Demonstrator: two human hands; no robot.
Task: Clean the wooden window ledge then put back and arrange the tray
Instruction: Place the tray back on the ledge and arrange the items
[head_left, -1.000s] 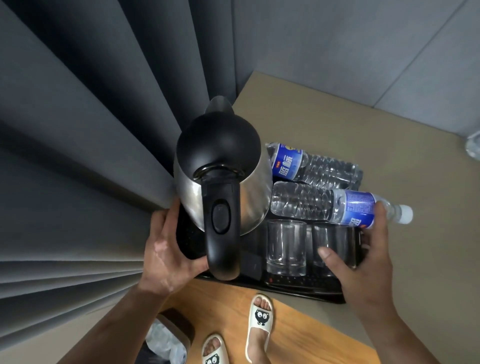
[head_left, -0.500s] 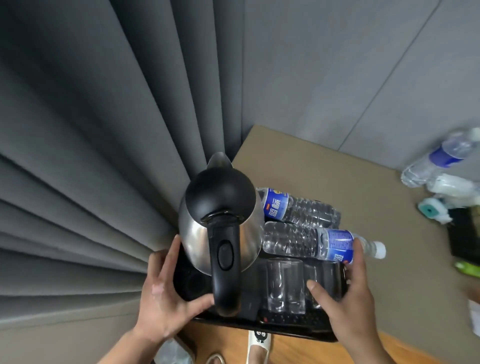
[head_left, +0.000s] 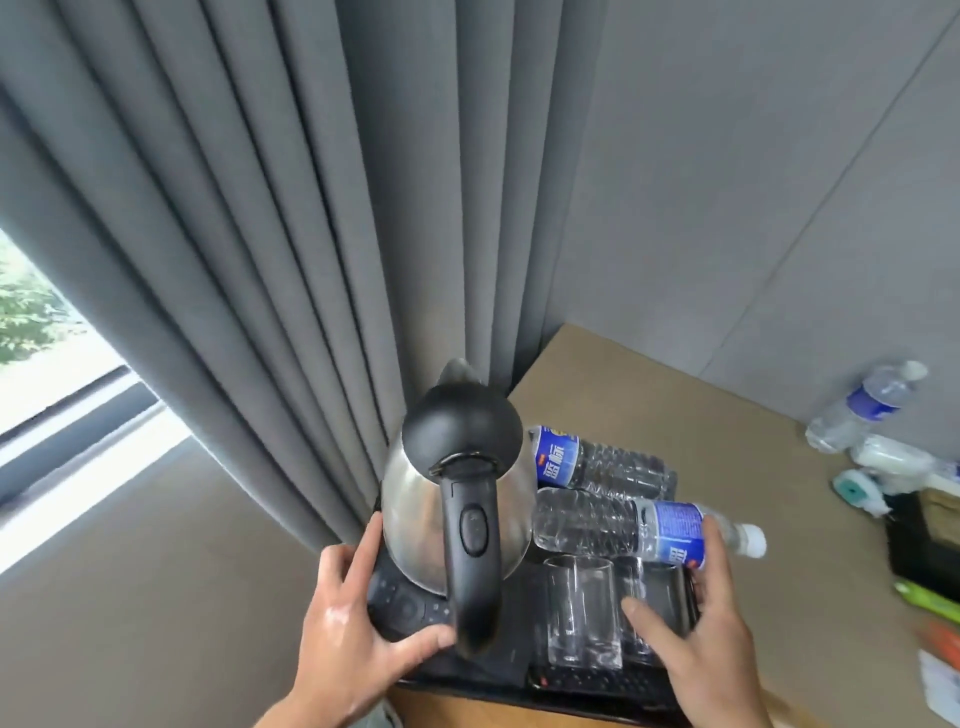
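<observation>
Your left hand (head_left: 353, 639) grips the left side of the tray (head_left: 467, 688). The thumb lies over the top just in front of the kettle (head_left: 457, 499), below its handle, and the fingers spread up along the edge. Your right hand (head_left: 696, 639) holds the right side the same way: thumb on top, pointing in toward the glasses (head_left: 582, 608), fingers running up the outer edge. The forefinger touches the blue label of the near bottle (head_left: 618, 525). Neither hand is wide; both are clamped on the tray.

The tray is black and low in view, at the corner of the tan ledge (head_left: 701, 415), its left end close against the grey curtain (head_left: 260, 260). I cannot tell whether it rests on the ledge or you carry its weight.

The steel kettle stands upright at the tray's left over a dark remote (head_left: 405, 608), with its black lid and handle toward you. Two clear glasses stand side by side at the right front. Behind them two water bottles lie on their sides, touching — the near bottle's white cap pointing right past the tray's edge, the far bottle (head_left: 597, 462) with its label end by the kettle. A spare bottle (head_left: 862, 405) lies well apart on the ledge, far right.
</observation>
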